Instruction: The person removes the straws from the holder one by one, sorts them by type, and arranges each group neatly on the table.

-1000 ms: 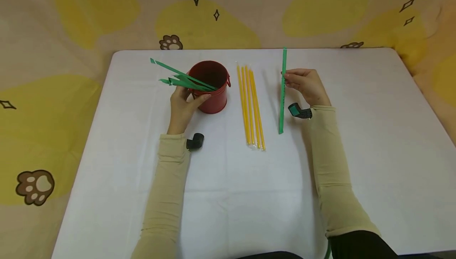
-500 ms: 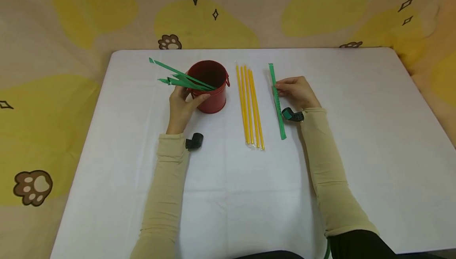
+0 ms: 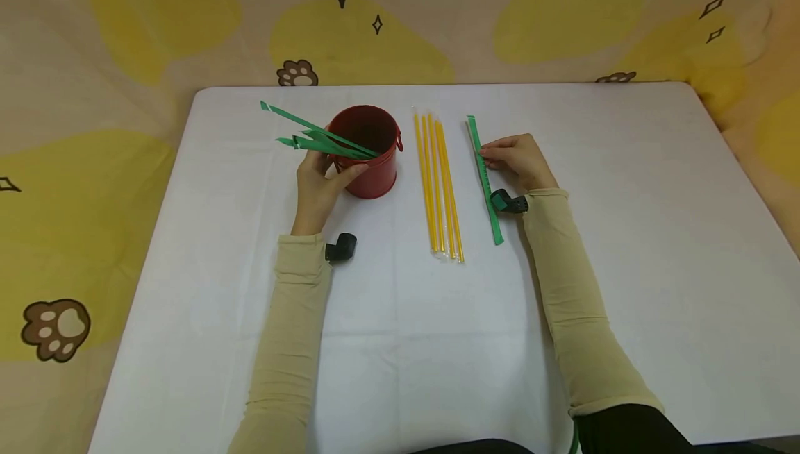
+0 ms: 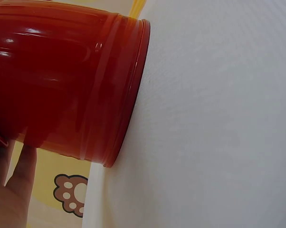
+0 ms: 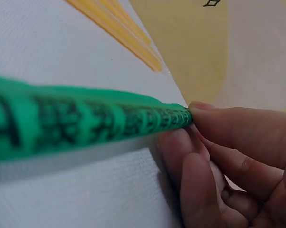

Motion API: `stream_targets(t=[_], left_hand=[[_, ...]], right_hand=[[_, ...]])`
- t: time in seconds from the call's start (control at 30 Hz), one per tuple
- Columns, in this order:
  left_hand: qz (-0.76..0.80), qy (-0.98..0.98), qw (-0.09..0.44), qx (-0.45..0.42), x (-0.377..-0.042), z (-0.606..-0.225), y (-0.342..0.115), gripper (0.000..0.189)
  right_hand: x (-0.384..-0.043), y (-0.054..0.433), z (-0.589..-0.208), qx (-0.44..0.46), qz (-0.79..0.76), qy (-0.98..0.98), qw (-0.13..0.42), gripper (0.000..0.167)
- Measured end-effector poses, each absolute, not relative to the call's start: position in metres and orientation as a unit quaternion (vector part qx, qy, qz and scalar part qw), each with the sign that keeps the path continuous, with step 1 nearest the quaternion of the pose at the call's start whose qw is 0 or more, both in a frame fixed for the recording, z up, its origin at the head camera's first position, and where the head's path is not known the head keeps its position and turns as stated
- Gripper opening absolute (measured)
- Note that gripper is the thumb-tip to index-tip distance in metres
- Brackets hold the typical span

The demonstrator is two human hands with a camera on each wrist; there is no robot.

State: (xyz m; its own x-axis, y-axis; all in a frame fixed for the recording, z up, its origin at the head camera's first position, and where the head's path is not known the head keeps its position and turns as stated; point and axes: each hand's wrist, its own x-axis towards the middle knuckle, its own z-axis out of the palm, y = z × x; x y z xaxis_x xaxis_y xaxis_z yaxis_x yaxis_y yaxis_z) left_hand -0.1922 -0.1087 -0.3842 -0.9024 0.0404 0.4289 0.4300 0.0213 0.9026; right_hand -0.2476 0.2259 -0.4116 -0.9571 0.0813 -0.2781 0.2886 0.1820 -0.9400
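Observation:
A small red bucket [image 3: 378, 180] stands upright on the white table. My left hand [image 3: 317, 187] grips its left side, the thumb across the front near the rim. In the left wrist view the bucket [image 4: 62, 80] covers most of that hand, with some fingers [image 4: 23, 166] showing at lower left. Several green paper-wrapped straws [image 3: 331, 146] lean out over the bucket's left rim. My right hand [image 3: 519, 160] pinches another green wrapped straw [image 3: 484, 180], printed with dark characters, between thumb and fingers. That straw is low over the table; whether it touches cannot be told.
Several yellow straws [image 3: 439, 190] in clear wrappers lie side by side between the bucket and my right hand. A patterned yellow cloth [image 3: 400, 23] rises behind the table's [image 3: 625, 232] far edge.
My right hand has moved left and down toward the table with the green straw, whose far end has swung left. The left hand and bucket stay in place.

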Motion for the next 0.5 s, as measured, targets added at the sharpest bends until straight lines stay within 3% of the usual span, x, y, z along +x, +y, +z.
stream_targets(t=[0.5], left_hand=[[-0.680, -0.701, 0.140, -0.166, -0.1926, -0.3843, -0.1089, 0.058]], right_hand=[[-0.2466, 0.2251, -0.4105, 0.116, -0.604, 0.784, 0.081, 0.008]])
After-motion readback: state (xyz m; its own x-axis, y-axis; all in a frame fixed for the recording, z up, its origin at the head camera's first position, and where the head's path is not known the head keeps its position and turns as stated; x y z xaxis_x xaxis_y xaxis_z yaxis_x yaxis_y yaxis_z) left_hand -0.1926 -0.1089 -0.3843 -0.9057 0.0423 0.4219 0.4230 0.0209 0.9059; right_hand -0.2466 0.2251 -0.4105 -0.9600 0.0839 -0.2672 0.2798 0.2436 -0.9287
